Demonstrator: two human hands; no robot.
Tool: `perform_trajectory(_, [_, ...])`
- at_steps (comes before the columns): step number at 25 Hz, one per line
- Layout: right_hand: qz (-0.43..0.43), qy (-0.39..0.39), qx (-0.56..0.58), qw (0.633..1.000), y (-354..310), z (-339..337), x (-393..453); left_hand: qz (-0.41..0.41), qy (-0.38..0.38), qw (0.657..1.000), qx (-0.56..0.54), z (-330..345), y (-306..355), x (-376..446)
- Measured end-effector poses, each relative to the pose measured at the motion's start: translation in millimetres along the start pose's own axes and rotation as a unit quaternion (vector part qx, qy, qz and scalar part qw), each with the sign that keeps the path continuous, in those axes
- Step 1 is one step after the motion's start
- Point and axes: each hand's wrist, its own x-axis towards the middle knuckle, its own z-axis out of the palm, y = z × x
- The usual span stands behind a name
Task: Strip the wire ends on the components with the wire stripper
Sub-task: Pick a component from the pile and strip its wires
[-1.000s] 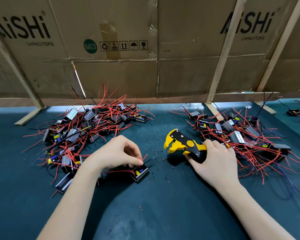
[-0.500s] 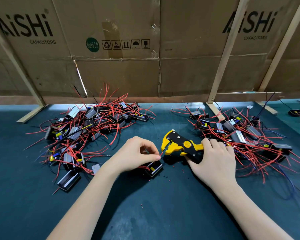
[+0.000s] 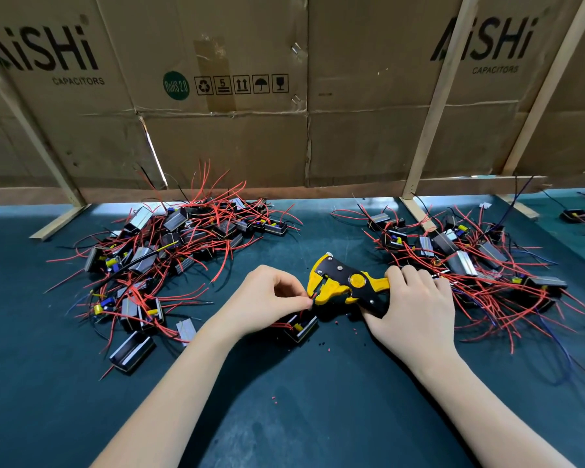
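Note:
A yellow and black wire stripper [image 3: 343, 282] lies low over the dark green mat, its jaws pointing left. My right hand [image 3: 416, 305] grips its handles. My left hand [image 3: 267, 298] pinches a red wire end and holds it at the stripper's jaws. That wire belongs to a small black component [image 3: 301, 327] with a yellow part, which sits on the mat just below my left fingers. The wire tip itself is hidden between the fingers and the jaws.
A pile of components with red wires [image 3: 163, 258] covers the mat at the left, another pile [image 3: 470, 258] at the right. Cardboard sheets [image 3: 284, 96] on wooden struts wall off the back. Small bits of red insulation [image 3: 274, 399] dot the mat near me.
My left hand carried the component rightward and brought its wire up to the stripper's jaws. My right hand with the stripper stayed nearly in place.

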Motion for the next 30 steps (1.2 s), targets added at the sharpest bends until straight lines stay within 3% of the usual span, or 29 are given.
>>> perform_trajectory(9, [-0.018, 0.042, 0.002, 0.999, 2.6, -1.3, 2.0, -0.020, -0.021, 0.998, -0.054, 1.2, -0.1, 0.8])
perform_trajectory(22, [-0.027, 0.009, 0.025, 0.999, -1.4, -4.9, 2.8, -0.028, -0.064, 0.996, -0.048, -5.5, 3.0, -0.3])
perform_trajectory(30, [0.016, -0.023, 0.043, 0.999, 0.4, -3.2, 0.5, -0.012, -0.111, 0.993, -0.045, -13.8, 3.8, -3.4])
